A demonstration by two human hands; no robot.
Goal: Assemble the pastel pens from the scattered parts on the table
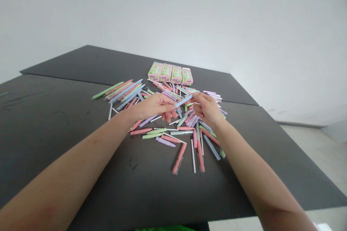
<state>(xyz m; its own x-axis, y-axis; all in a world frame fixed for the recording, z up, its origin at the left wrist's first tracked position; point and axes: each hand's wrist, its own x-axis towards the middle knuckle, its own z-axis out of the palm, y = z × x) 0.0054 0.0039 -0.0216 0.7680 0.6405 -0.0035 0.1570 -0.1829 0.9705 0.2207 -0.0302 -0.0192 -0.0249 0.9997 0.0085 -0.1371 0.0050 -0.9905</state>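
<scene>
A light blue pen [184, 100] is held between my two hands, above a loose pile of pen parts. My left hand [158, 106] pinches its near left end between thumb and fingers. At the other end, my right hand [206, 108] grips it with curled fingers. Beneath and around them lie pink, green, purple and blue pen barrels, such as a pink barrel [141, 131] and a purple one [165, 142]. Thin white refills, one of them a white refill [193, 156], are scattered among them. My hands hide part of the pile.
Several whole-looking pens [121, 92] lie side by side left of the pile. Behind it stand several pink and green boxes [169, 72] in a row. Everything rests on a dark table [54, 115] with a seam across it, against a white wall [173, 14].
</scene>
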